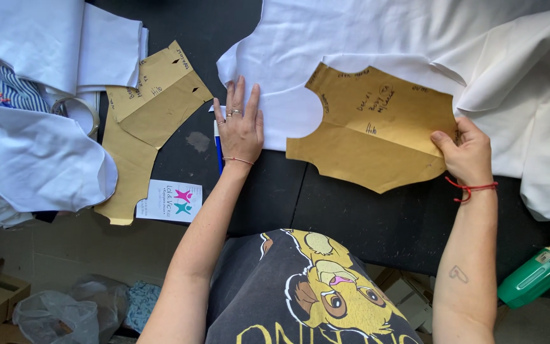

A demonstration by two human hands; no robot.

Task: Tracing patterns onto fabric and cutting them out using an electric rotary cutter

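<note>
Brown paper pattern piece (377, 130) lies on white fabric (364, 38) spread over the black worktop (351, 210). Your right hand (469, 153) pinches the pattern's right edge; your left hand (242, 124) presses flat, fingers together, on the fabric's edge beside it.

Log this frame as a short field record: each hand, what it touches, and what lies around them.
left hand: flat, fingers spread, pressing the white fabric onto the black table
right hand: grips the right edge of the brown paper pattern piece
pattern piece: lies on the white fabric, lower part over the table
blue pen: just left of the left hand
far left: second brown pattern pieces, small printed card, folded white cloth
lower right: green tool
</note>
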